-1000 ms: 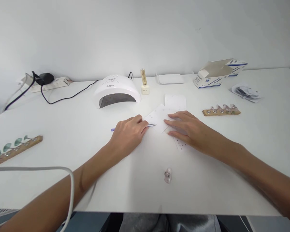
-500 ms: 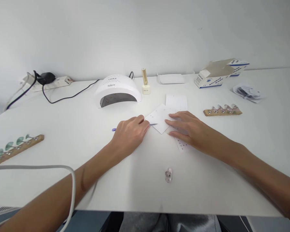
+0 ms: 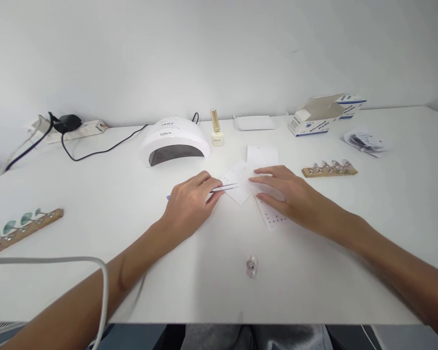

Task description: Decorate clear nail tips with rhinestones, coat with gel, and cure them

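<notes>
Front edge of the table (image 3: 219, 296): grey clothing (image 3: 219, 336) just below it; a white cable (image 3: 58, 260) loops over the left forearm near the front left corner. Midway along that edge, a little in from it, one clear pinkish piece (image 3: 251, 266) lies loose. Toward the left edge, a wooden strip (image 3: 40, 223) set at a slant, green pieces (image 3: 10, 226) standing along it. Table centre: a dotted sheet (image 3: 272, 216) lies partly under the right hand (image 3: 286, 189), fingers spread, nothing seen in its grasp; cannot tell whether the fingertips press down. Left hand (image 3: 190, 197), well apart from the right, pinches tweezers (image 3: 229, 188), their tips parted over a pale sheet (image 3: 241, 194) set cornerwise. A third sheet (image 3: 262, 155) shows just behind. Toward the right edge, a second wooden strip (image 3: 328, 172) bears clear pieces (image 3: 324, 165); beyond it, flat packets (image 3: 365, 141) in a heap. Farther back, left of centre, a white lamp (image 3: 178, 138); beside it a gold-capped bottle (image 3: 217, 138), upright. Along the back edge: white tray (image 3: 255, 123), opened "Alcohol Pads" box (image 3: 314, 124), and, near the back left corner, a power strip (image 3: 91, 129) with black plug (image 3: 68, 123).
</notes>
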`<action>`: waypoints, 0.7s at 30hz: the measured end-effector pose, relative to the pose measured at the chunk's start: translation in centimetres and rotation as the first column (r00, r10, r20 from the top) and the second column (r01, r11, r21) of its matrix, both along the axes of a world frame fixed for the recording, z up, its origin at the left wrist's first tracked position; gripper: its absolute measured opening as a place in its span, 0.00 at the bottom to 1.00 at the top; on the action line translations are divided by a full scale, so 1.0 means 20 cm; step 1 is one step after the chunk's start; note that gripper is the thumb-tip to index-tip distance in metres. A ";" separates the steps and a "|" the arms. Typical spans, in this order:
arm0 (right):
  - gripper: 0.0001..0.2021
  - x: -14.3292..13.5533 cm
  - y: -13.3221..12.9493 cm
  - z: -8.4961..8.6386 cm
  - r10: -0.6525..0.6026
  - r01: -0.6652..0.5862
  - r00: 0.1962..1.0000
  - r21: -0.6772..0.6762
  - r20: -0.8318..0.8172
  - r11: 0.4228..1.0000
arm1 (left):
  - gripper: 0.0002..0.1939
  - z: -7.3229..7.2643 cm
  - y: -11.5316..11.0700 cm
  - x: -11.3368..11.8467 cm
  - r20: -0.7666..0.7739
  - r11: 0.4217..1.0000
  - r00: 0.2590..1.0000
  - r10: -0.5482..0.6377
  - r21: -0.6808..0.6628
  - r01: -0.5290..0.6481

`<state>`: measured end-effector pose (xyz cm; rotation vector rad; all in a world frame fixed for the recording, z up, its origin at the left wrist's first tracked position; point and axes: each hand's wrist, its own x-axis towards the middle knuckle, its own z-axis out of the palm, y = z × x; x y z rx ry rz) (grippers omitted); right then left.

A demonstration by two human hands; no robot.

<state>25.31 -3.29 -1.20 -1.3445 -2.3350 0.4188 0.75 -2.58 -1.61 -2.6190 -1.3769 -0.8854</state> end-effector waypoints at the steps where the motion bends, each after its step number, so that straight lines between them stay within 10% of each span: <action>1: 0.14 0.01 0.00 0.03 -0.028 0.027 0.999 -0.053 -0.025 0.998 | 0.04 0.00 0.00 0.00 0.022 1.000 1.000 0.005 -0.017 -0.005; 8: 0.15 -0.02 -0.12 0.17 0.221 -0.247 0.968 -0.621 -0.121 0.744 | 0.02 0.04 0.00 0.01 0.208 0.985 0.977 0.045 -0.174 -0.008; 21: 0.02 -0.15 -0.16 0.05 0.364 -0.490 0.870 -0.506 -0.332 0.710 | 0.03 0.05 0.01 0.02 0.361 0.957 0.931 0.049 -0.284 0.060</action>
